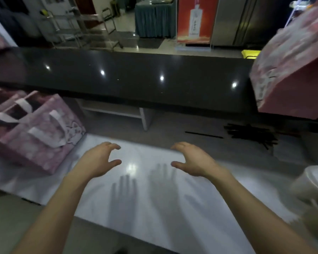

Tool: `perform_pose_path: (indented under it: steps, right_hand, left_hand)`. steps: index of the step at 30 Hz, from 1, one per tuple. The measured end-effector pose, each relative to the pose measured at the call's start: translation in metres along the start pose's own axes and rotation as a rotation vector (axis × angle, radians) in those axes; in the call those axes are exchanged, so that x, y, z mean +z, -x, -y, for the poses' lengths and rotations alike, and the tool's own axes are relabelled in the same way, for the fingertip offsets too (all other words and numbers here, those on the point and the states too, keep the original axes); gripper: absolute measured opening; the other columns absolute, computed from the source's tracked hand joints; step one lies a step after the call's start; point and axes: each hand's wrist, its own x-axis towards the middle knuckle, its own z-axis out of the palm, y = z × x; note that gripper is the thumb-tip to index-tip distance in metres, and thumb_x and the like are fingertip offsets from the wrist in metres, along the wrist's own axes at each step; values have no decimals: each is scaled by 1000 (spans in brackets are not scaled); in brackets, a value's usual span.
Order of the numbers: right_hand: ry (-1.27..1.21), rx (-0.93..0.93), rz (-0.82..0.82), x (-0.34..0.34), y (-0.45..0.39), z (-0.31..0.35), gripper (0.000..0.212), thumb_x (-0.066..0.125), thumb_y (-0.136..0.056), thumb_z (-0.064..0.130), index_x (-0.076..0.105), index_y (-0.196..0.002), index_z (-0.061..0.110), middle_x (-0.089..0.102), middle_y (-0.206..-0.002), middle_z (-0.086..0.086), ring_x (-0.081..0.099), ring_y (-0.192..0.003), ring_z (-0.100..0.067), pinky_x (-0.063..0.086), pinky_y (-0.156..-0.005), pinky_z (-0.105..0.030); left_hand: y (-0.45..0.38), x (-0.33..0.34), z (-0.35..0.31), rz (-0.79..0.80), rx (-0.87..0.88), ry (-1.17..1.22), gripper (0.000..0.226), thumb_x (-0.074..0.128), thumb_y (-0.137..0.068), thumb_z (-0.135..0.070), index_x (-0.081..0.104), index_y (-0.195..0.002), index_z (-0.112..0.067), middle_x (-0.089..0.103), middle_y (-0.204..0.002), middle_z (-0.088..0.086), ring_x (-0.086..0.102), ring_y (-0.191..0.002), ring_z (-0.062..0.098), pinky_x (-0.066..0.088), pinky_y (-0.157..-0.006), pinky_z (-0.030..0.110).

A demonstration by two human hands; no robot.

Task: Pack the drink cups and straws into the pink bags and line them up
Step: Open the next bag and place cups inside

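Observation:
My left hand [99,159] and my right hand [193,159] hover side by side above the white counter [147,189], fingers loosely curved, holding nothing. Pink bags [39,132] with pale handles stand in a row at the left, their mouths open. A pile of black straws [251,134] lies at the right back of the counter, with one straw [204,135] lying apart to its left. Lidded drink cups [312,182] sit at the right edge, blurred. More pink bags [292,70] rest on the raised black ledge at the upper right.
A glossy black ledge [127,74] runs across behind the work surface. Beyond it lie a tiled floor, a metal trolley [77,28], a draped table [155,19] and a red poster stand [195,19].

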Motion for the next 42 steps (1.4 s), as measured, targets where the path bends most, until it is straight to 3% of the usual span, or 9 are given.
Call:
perform_pose_path:
  steps: [7,11,17,21,24,30,36,40,42]
  right_hand:
    - [-14,-9,10,38,-89,175,66,69,-100,57,49,-158,32,48,-164,7,55,-141,-22,48,-113,-40]
    - [-29,-32,-21,47,-134,263,62,70,-99,56,53,-154,32,53,-158,6,57,-137,-20,49,-111,-39]
    - [-145,-106,-238,20,-217,366,52,73,-97,39,60,-146,27,61,-140,1,65,-123,-21,56,-105,-45]
    - [-134,-120,-283,-11,-279,406,90,77,-87,9,37,-165,27,46,-162,0,51,-145,-25,49,-116,-43]
    - [-59,-81,-90,-20,-310,419,100,77,-84,6,27,-170,23,51,-162,-1,48,-149,-25,51,-110,-34]
    - [5,-65,-137,-8,-286,389,39,83,-80,41,72,-117,34,67,-116,8,65,-100,-16,54,-77,-30]
    - [-159,31,-202,7,-210,350,22,80,-96,39,67,-113,35,71,-105,12,67,-91,-8,60,-76,-33]
    - [-228,105,-306,-7,-146,316,34,84,-91,46,66,-117,34,73,-102,12,72,-91,-11,65,-76,-38]
    - [-249,170,-313,-16,-112,290,55,89,-85,47,62,-131,34,73,-109,14,71,-98,-10,65,-83,-36]
  left_hand:
    - [38,-39,163,-77,33,135,53,77,-98,-49,64,-146,-32,63,-146,-10,64,-127,15,52,-107,40]
    - [54,-68,235,-141,99,277,31,76,-98,-46,74,-127,-37,75,-108,-21,70,-94,-2,62,-87,35]
    - [73,-95,305,-230,154,464,10,79,-96,-48,77,-96,-38,74,-80,-16,71,-74,11,56,-68,28]
    - [73,-96,340,-277,52,470,36,82,-85,-65,70,-81,-31,71,-71,-13,70,-67,11,61,-69,44]
    - [71,-95,357,-239,-70,462,53,83,-70,-81,68,-78,-31,73,-72,-14,71,-70,7,63,-73,44]
    - [58,-83,358,-146,-6,339,79,72,-53,-103,58,-97,-40,67,-86,-21,63,-77,-1,50,-66,29]
    - [29,-75,342,-317,63,427,44,86,-91,-34,70,-133,-35,78,-103,-10,73,-79,9,63,-84,40]
    - [2,-72,308,-472,130,543,40,82,-94,-25,72,-128,-43,75,-89,-27,72,-79,-5,58,-66,15]
    - [-13,-71,279,-497,205,595,31,79,-97,-23,77,-125,-37,77,-91,-21,73,-80,0,65,-70,30]
